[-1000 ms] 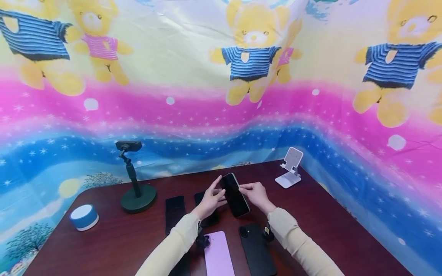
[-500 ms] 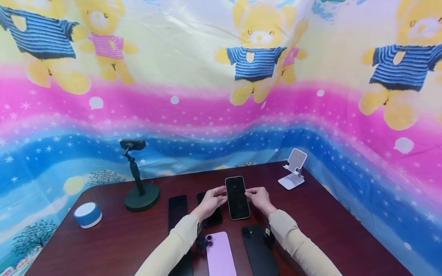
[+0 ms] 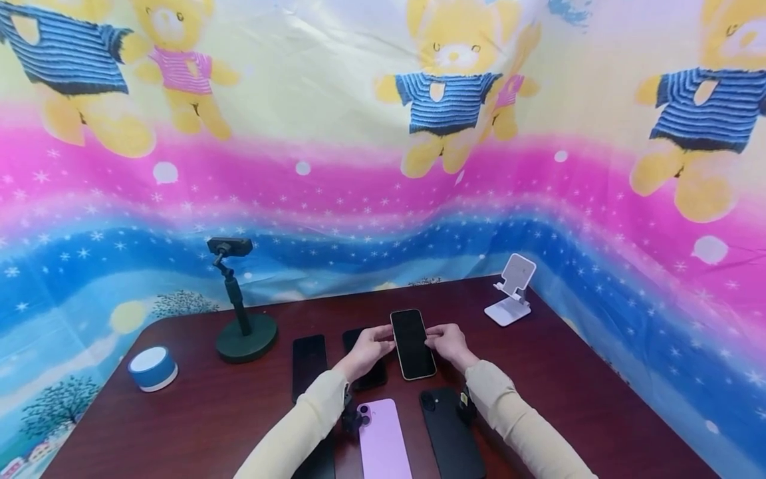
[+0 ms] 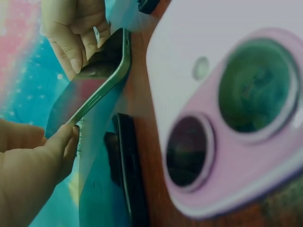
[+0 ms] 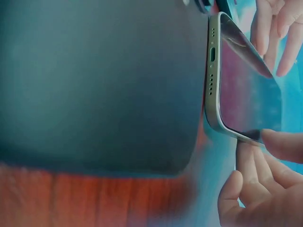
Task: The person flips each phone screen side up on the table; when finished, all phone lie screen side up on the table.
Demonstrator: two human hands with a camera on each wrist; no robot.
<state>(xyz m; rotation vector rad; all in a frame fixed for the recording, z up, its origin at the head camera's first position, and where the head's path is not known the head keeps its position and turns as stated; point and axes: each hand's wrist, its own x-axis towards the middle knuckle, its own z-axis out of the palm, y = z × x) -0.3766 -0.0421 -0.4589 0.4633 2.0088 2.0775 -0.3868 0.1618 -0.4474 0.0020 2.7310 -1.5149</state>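
A smartphone [image 3: 413, 344] with a dark screen and a pale metal frame is held between both hands, its screen facing me. The left hand [image 3: 366, 351] pinches its left long edge; in the left wrist view the thumb and fingers [image 4: 64, 142] meet at the side with the buttons. On the opposite edge is the right hand [image 3: 450, 344]. The right wrist view has that thumb [image 5: 284, 144] at the screen's rim and the other fingers underneath. The phone tilts, with its charging-port end nearest me. Whether that end touches the table cannot be told.
On the dark red table [image 3: 197, 412] lie a lilac phone [image 3: 385, 439], a black phone [image 3: 451, 436] and several dark phones, one of them [image 3: 309, 362] left of the hands. A green-based stand [image 3: 247, 336], a white phone stand [image 3: 510, 293] and a blue-and-white round object [image 3: 153, 368] stand around.
The phone has turned from a slant to nearly straight and leans lower. The left fingers, spread at its upper left before, now hold its left edge. The right hand stays at the right edge.
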